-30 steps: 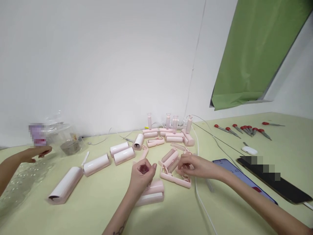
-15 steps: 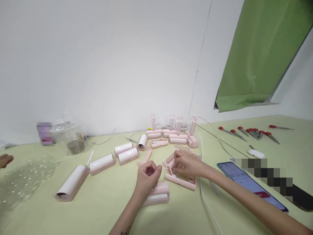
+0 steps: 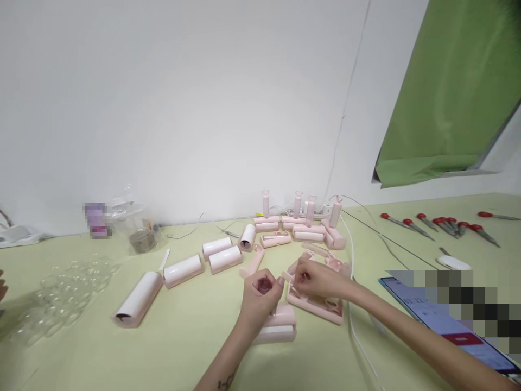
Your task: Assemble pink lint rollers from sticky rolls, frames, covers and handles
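Observation:
My left hand point(image 3: 262, 296) is closed in a fist around a tool with a dark red round end point(image 3: 264, 285), seen from above. A thin part of it points down to a pink and white roller-shaped piece point(image 3: 277, 331) lying under the hand. To the right, my right hand point(image 3: 315, 277) reaches over a pink open tray point(image 3: 317, 310) that holds small pink parts. Its fingers are pinched together inside the tray; whatever lies between them is hidden. A pink curved handle part point(image 3: 254, 260) rests behind my left hand.
White roller pieces point(image 3: 138, 298) line the left. Several pink assembled pieces point(image 3: 308, 233) stand at the back by the wall. Phone point(image 3: 448, 326), white cable point(image 3: 352, 304) and red-handled tools point(image 3: 448, 225) are on the right. Bubble wrap point(image 3: 65, 298) and another person's fingers point(image 3: 2, 285) are at far left.
The view has swung slightly left, so everything sits further right. My right hand stays at the tray with its fingers drawn closer together. My left fist keeps its hold.

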The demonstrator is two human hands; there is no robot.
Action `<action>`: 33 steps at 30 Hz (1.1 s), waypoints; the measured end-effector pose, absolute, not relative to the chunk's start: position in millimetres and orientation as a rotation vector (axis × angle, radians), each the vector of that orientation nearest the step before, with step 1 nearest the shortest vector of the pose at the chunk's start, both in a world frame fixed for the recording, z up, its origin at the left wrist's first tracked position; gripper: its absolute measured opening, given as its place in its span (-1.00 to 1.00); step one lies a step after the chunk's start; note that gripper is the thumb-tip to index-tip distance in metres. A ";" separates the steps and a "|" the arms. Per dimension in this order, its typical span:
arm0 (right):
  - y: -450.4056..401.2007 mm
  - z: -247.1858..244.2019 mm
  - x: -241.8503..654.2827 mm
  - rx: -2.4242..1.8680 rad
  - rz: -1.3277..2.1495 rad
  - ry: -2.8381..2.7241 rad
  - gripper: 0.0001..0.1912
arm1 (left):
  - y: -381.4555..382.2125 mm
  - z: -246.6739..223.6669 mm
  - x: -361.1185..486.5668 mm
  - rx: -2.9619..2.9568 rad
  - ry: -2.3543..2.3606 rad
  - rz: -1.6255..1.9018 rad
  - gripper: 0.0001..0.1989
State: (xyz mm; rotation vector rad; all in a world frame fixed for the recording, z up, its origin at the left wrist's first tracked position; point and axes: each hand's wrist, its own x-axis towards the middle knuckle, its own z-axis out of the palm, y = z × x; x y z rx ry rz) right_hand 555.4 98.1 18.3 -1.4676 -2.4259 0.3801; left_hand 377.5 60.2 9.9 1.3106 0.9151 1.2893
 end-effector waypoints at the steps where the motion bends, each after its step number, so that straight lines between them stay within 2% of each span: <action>1: 98.6 23.5 557.0 -1.472 0.385 -2.394 -0.85 | 59.6 10.5 377.5 1.309 0.913 1.288 -0.53; 5: 96.9 33.5 558.6 -1.486 0.384 -2.353 -0.85 | 59.0 10.9 377.3 1.301 0.899 1.287 -0.53; 9: 90.9 21.5 552.6 -1.446 0.467 -2.461 -0.95 | 58.8 10.4 377.0 1.268 0.859 1.292 -0.53; 15: 90.0 -0.1 549.2 -1.417 0.589 -2.431 -0.89 | 59.4 10.5 378.3 1.260 0.838 1.291 -0.52; 19: 94.1 -3.8 557.4 -1.461 0.673 -2.343 -0.78 | 60.2 10.5 379.2 1.255 0.813 1.292 -0.52; 22: 95.5 10.7 561.1 -1.433 0.703 -2.243 -0.72 | 60.7 10.4 377.1 1.258 0.788 1.286 -0.53; 25: 89.7 38.6 551.3 -1.163 0.810 -1.955 -0.73 | 62.4 7.7 372.9 1.267 0.684 1.256 -0.55; 30: 68.6 69.6 508.2 -0.799 0.962 -1.719 -0.79 | 67.3 -1.3 370.6 1.232 0.516 1.246 -0.34; 33: 60.7 67.1 489.4 -0.758 0.928 -1.782 -0.80 | 69.1 -4.5 373.2 1.220 0.524 1.284 -0.31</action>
